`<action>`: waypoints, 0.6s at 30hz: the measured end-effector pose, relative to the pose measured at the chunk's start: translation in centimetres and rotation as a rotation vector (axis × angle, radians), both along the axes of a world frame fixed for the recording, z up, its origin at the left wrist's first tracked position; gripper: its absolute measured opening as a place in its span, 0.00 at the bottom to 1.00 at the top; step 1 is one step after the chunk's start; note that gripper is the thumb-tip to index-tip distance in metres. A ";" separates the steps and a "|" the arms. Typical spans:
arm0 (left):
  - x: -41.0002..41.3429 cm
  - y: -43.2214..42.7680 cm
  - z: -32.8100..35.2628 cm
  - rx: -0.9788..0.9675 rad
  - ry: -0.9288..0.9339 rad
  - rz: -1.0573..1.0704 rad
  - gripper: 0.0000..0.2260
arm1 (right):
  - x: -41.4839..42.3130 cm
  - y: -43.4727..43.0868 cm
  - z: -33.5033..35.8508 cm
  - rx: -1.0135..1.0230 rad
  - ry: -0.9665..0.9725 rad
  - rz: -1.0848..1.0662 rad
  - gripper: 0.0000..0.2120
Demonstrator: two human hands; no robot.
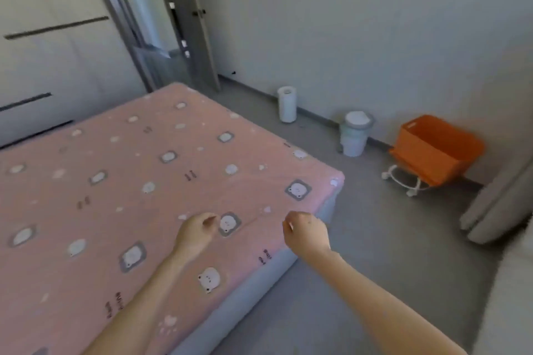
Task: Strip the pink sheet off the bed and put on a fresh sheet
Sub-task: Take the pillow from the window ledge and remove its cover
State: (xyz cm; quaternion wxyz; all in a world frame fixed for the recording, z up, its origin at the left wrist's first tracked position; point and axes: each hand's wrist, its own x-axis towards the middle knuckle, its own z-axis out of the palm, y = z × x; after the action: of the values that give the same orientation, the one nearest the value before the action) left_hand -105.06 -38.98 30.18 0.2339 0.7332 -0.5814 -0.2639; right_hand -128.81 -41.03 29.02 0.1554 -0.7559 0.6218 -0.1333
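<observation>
— On the bed, is the pink sheet [121,181] lying flat?
— Yes. It is one sheet, spread smooth over the mattress and printed with small white bears. Its visible long edge runs from the corner nearest the floor back toward the lower left. The other end slips out of view at left, so I cannot tell the true long axis.
— And the hands?
— Two. The left hand [199,232] hovers over the sheet near that edge, fingers curled. The right hand [307,232] is near it, over the edge of the grey bed base [259,282], fingers curled too. Whether either pinches the cloth, I cannot tell.
— Around the bed?
— Along the wall, well apart from it, are one upright paper roll [287,104], one white bin [356,135] and one orange basket [435,147], which is tilted on a white wheeled stand [403,181]. One door [199,23] stands ajar beyond the far corner.
</observation>
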 end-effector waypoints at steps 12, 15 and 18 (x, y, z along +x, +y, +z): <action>35.5 19.8 0.9 -0.022 0.180 0.741 0.08 | 40.8 3.4 -1.1 0.223 -0.049 0.668 0.14; 40.3 22.6 0.5 -0.062 0.264 0.907 0.09 | 48.4 3.1 -2.3 0.251 -0.053 0.786 0.13; 44.2 24.5 0.1 -0.095 0.273 1.035 0.07 | 55.6 2.7 -3.9 0.300 -0.043 0.860 0.11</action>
State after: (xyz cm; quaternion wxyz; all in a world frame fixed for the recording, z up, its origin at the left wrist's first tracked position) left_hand -60.82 -14.45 30.32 0.4398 0.8716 -0.1194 -0.1807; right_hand -73.24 -38.32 25.13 0.3176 -0.9115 0.2607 0.0192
